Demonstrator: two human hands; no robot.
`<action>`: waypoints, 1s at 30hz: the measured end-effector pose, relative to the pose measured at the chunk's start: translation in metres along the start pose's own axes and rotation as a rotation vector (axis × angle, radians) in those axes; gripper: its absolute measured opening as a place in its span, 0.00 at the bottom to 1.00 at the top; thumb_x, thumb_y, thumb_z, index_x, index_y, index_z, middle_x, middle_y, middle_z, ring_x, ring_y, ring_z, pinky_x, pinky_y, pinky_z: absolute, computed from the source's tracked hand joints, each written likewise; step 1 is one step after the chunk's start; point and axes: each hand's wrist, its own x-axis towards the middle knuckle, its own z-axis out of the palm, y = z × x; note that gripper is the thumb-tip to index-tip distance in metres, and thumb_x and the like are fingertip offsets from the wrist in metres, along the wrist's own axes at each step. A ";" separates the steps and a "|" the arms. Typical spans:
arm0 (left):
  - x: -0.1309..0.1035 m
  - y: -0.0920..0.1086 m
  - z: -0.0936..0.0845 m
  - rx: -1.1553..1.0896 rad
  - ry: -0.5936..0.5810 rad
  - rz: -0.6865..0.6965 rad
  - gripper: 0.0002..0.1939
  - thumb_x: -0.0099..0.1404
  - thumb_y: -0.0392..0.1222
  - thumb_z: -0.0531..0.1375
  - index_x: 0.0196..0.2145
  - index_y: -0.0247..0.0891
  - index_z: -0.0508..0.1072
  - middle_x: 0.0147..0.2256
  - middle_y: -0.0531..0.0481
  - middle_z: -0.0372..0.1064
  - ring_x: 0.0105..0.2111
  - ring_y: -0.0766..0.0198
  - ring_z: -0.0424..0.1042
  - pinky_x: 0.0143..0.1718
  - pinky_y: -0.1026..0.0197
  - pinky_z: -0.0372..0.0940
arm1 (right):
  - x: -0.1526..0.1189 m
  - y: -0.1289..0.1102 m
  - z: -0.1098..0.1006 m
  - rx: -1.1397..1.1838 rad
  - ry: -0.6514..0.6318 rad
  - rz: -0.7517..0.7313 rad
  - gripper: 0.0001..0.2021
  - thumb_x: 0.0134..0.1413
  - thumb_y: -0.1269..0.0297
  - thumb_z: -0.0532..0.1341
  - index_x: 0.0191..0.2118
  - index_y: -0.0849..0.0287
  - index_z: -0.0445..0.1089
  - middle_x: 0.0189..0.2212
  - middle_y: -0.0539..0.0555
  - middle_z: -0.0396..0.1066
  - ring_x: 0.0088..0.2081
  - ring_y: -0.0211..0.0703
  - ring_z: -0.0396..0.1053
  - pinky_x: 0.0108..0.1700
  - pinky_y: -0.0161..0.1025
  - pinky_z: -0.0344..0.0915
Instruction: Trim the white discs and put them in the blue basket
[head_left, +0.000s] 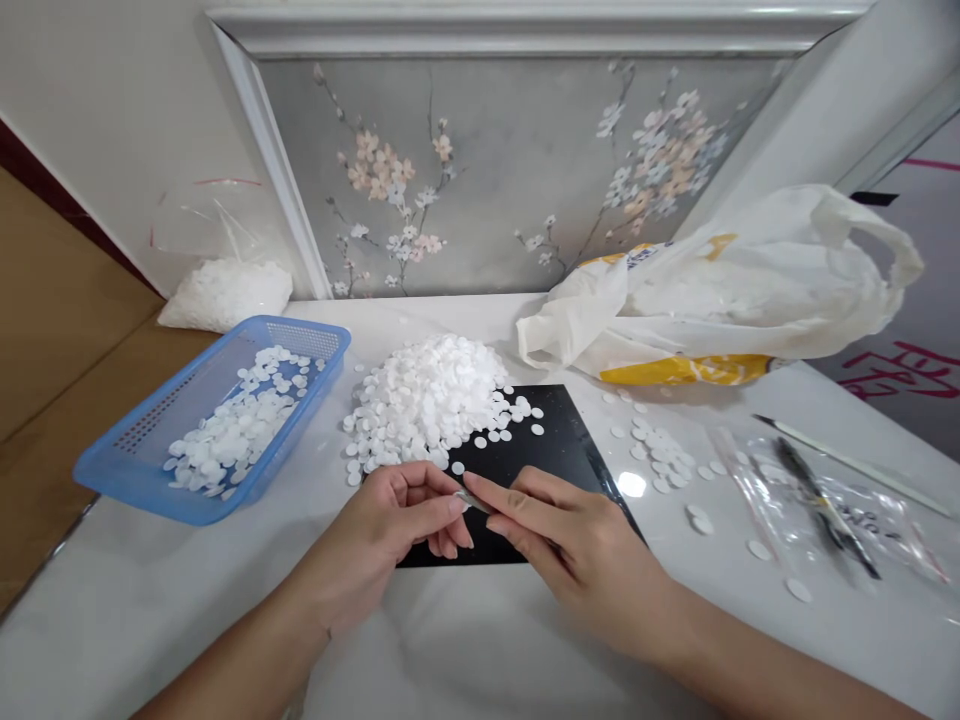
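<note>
Over the front of a black board [517, 462], my left hand [416, 515] pinches a small white disc [463, 500] between thumb and fingers. Close on its right, my right hand [559, 530] is closed round a thin grey tool whose tip meets the disc; the rest of the tool is hidden by the fingers. A large heap of white discs [442, 390] covers the back left of the board and the table beside it. To the left, a blue basket [142, 475] holds more white discs [232, 435].
A clear bag of white pieces [225, 290] rests behind the basket. At the back right lies a white and yellow plastic bag [697, 300]. On the right are loose discs [660, 450], a black pen [825, 510], a white pointed tool [847, 460] and clear bags [892, 520].
</note>
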 end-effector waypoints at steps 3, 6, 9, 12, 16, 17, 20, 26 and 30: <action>0.000 0.000 0.000 -0.018 -0.004 0.004 0.07 0.59 0.40 0.62 0.31 0.33 0.70 0.25 0.49 0.70 0.25 0.70 0.65 0.30 0.67 0.61 | -0.001 0.000 0.000 -0.003 -0.001 -0.011 0.18 0.65 0.66 0.50 0.57 0.57 0.64 0.27 0.51 0.62 0.25 0.32 0.61 0.27 0.29 0.62; 0.001 -0.001 0.000 -0.033 -0.010 0.007 0.07 0.59 0.40 0.62 0.31 0.33 0.70 0.25 0.50 0.70 0.25 0.71 0.65 0.30 0.68 0.61 | -0.001 0.001 0.001 -0.003 0.003 -0.013 0.18 0.64 0.67 0.51 0.57 0.58 0.64 0.27 0.51 0.62 0.25 0.32 0.61 0.26 0.29 0.62; 0.001 -0.002 0.000 -0.032 -0.005 0.003 0.08 0.59 0.41 0.62 0.31 0.33 0.70 0.25 0.49 0.70 0.25 0.71 0.65 0.30 0.67 0.61 | -0.001 0.001 0.001 -0.006 0.001 -0.005 0.18 0.64 0.67 0.51 0.57 0.56 0.64 0.27 0.51 0.62 0.25 0.32 0.62 0.27 0.29 0.62; 0.001 -0.003 -0.001 -0.031 -0.002 0.005 0.09 0.59 0.42 0.63 0.31 0.33 0.70 0.25 0.50 0.70 0.25 0.71 0.65 0.30 0.68 0.61 | -0.001 0.002 0.001 -0.004 0.003 -0.009 0.18 0.64 0.67 0.51 0.57 0.57 0.64 0.28 0.52 0.63 0.26 0.32 0.63 0.27 0.28 0.63; 0.002 -0.003 -0.001 -0.028 -0.001 0.002 0.08 0.58 0.42 0.63 0.31 0.34 0.70 0.25 0.50 0.70 0.25 0.71 0.65 0.30 0.68 0.61 | -0.002 0.001 0.001 -0.019 -0.004 -0.010 0.18 0.64 0.67 0.50 0.57 0.58 0.64 0.28 0.52 0.63 0.27 0.32 0.63 0.28 0.29 0.63; 0.002 -0.003 -0.001 -0.024 0.001 0.001 0.08 0.58 0.41 0.63 0.31 0.34 0.70 0.25 0.49 0.70 0.25 0.71 0.65 0.29 0.68 0.61 | -0.002 0.000 0.001 -0.022 -0.009 -0.009 0.18 0.64 0.67 0.50 0.57 0.58 0.64 0.28 0.52 0.63 0.26 0.33 0.63 0.28 0.29 0.63; 0.002 -0.003 0.000 -0.012 0.006 0.009 0.08 0.58 0.41 0.63 0.30 0.33 0.71 0.24 0.49 0.70 0.24 0.71 0.65 0.29 0.68 0.60 | -0.001 -0.001 0.001 -0.036 -0.016 -0.004 0.17 0.64 0.67 0.50 0.56 0.58 0.65 0.27 0.52 0.62 0.26 0.33 0.62 0.27 0.29 0.62; 0.004 -0.003 -0.004 0.028 0.025 0.017 0.10 0.59 0.41 0.62 0.37 0.34 0.74 0.24 0.50 0.69 0.25 0.71 0.64 0.29 0.68 0.60 | 0.009 0.020 -0.013 -0.163 0.066 0.185 0.19 0.65 0.66 0.46 0.58 0.54 0.62 0.29 0.53 0.64 0.26 0.36 0.64 0.30 0.33 0.63; 0.010 -0.002 -0.015 -0.011 0.114 0.061 0.10 0.59 0.45 0.62 0.33 0.35 0.73 0.22 0.53 0.64 0.24 0.72 0.60 0.27 0.69 0.57 | 0.017 0.055 -0.032 -0.288 0.195 0.386 0.24 0.62 0.67 0.45 0.63 0.58 0.50 0.26 0.53 0.64 0.26 0.42 0.63 0.31 0.38 0.62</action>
